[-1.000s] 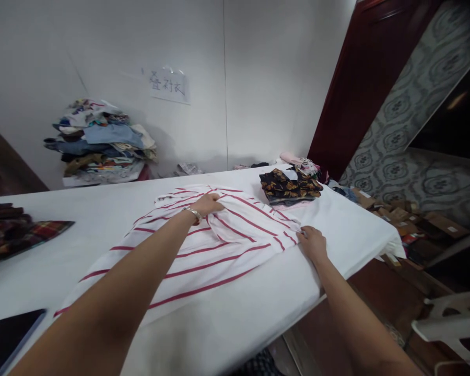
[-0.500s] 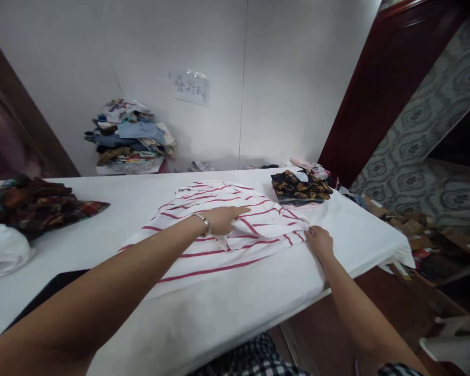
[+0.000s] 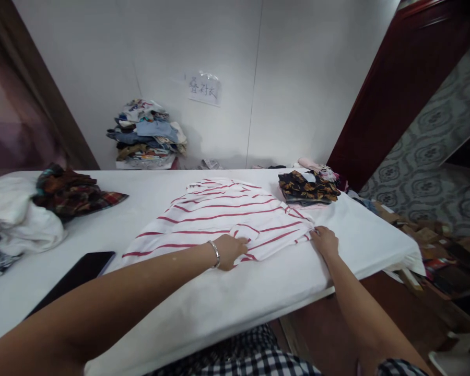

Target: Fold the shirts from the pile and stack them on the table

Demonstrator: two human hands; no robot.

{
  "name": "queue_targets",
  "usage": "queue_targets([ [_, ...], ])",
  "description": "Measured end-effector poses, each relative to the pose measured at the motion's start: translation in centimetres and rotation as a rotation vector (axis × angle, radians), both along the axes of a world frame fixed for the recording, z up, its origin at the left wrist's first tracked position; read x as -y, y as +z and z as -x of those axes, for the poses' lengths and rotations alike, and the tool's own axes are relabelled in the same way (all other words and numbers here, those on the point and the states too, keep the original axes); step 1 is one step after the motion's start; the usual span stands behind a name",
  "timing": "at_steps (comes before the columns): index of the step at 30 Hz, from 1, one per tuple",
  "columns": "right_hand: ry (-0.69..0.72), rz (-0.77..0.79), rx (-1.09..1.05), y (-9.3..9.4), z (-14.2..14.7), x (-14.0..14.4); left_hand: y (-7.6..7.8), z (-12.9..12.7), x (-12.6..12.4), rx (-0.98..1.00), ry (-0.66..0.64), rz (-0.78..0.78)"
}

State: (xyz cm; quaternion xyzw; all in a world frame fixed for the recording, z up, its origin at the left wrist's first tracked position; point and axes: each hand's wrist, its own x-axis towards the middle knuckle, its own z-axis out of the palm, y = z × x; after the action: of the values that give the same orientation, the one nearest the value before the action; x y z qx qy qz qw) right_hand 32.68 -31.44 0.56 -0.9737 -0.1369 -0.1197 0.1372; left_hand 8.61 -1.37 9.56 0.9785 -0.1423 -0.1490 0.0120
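1. Left hand [image 3: 227,252] grips near edge of striped shirt [image 3: 219,210], laid on table [image 3: 370,237].
2. Right hand [image 3: 326,242] holds the shirt's right end.
3. Folded clothes [image 3: 307,188] lie just beyond; wall [image 3: 309,78] bears sign [image 3: 204,90].

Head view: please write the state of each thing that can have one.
Striped garment, spread out, wrinkled.
Left hand, closed on the garment.
Right hand, closed on the garment.
Dark floral garment, folded, on a stack.
Plaid cloth, crumpled.
White cloth heap, bunched.
Clothes pile by wall, stacked unevenly.

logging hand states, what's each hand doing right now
Left hand: closed, holding the near edge of the white, red-striped cloth garment.
Right hand: closed, pinching that garment's right-hand end.
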Motion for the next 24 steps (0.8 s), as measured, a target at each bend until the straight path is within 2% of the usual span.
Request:
queue_targets([
  [3, 0.009, -0.011, -0.007, 0.1, 0.0, 0.0, 0.6, -0.1, -0.5, 0.019, 0.064, -0.079],
  [6, 0.009, -0.019, -0.006, 0.0, 0.1, 0.1, 2.8, -0.6, -2.0, 0.093, 0.167, -0.188],
  [10, 0.008, -0.027, -0.004, 0.0, 0.1, 0.1, 6.8, -1.3, -4.5, 0.553, 0.299, -0.285],
  [13, 0.019, -0.034, -0.019, 0.0, 0.1, 0.0, 8.4, -1.2, -5.5, 0.845, 0.323, -0.326],
  [14, 0.025, -0.035, -0.022, -0.1, 0.0, 0.1, 8.3, -0.9, -5.6, 0.882, 0.318, -0.346],
  [16, 0.039, -0.035, -0.021, -0.3, -0.1, 0.1, 7.1, 0.0, -5.7, 0.878, 0.307, -0.391],
  [20, 0.042, -0.055, 0.001, -0.9, -0.6, 0.2, 2.6, 3.1, -5.5, 0.72, 0.304, -0.385],
  [22, 0.053, -0.099, 0.026, -1.1, -0.8, 0.3, 0.6, 4.5, -5.3, 0.671, 0.237, -0.346],
  [24, 0.089, -0.193, 0.091, -1.1, -0.9, 0.3, -0.7, 5.6, -5.1, 0.659, 0.113, -0.281],
])
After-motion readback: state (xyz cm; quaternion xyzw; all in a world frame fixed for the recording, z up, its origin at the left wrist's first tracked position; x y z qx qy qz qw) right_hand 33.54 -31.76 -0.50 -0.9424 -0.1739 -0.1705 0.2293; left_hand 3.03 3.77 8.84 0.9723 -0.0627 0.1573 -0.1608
